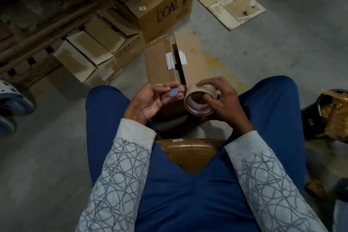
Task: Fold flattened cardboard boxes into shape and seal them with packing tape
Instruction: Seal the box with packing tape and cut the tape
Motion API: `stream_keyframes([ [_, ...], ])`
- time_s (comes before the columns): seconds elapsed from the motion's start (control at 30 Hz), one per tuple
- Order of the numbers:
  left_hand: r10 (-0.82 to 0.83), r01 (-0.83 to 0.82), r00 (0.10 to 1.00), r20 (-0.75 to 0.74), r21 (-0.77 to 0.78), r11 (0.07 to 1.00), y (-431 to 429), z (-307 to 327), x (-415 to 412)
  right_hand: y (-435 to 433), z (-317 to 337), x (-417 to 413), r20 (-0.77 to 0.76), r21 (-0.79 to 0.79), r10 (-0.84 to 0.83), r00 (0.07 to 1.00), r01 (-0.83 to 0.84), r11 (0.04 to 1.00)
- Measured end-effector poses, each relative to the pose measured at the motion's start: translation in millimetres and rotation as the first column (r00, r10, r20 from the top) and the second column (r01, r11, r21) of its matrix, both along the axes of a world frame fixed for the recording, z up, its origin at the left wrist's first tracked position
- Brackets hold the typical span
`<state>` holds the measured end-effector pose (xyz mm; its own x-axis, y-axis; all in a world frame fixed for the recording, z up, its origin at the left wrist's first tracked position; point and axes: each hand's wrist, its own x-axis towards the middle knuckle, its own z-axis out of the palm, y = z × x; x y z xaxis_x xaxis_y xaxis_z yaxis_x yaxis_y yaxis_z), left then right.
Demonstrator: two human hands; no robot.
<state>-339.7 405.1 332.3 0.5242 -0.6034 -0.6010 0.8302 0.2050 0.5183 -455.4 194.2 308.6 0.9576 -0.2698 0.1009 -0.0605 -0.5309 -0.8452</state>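
Note:
I sit with a roll of brown packing tape (pixel 198 100) held above my knees. My right hand (pixel 219 98) grips the roll, thumb on its near rim and fingers over the top. My left hand (pixel 154 98) pinches the loose end of the tape (pixel 174 92), a short strip with a bluish shine, pulled a little way left of the roll. On the floor just beyond my hands lies a folded cardboard box (pixel 169 64), its two top flaps meeting at a dark open seam, with white labels on them.
A larger box printed "boAt" (pixel 162 7) stands behind it. Several open boxes (pixel 94 52) lie in a row at the left by wooden pallets. A flattened carton (pixel 229 0) lies at the far right. A dark bin with scraps (pixel 327 115) stands at my right. Someone's shoe (pixel 11 98) shows at the left edge.

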Motion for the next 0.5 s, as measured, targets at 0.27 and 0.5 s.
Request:
stream_keyframes([
  [0.27, -0.258, 0.267, 0.925, 0.28, 0.005, 0.964, 7.7, 0.7, -1.3, -11.5, 4.9, 1.6, 0.003, 0.259, -0.121, 0.993, 0.116, 0.959],
  [0.5, -0.25, -0.091, 0.743, 0.621, 0.463, 0.881, -14.9, -10.1, -13.8, -10.9, 6.6, -0.5, -0.176, 0.457, -0.058, 0.983, 0.134, 0.879],
])
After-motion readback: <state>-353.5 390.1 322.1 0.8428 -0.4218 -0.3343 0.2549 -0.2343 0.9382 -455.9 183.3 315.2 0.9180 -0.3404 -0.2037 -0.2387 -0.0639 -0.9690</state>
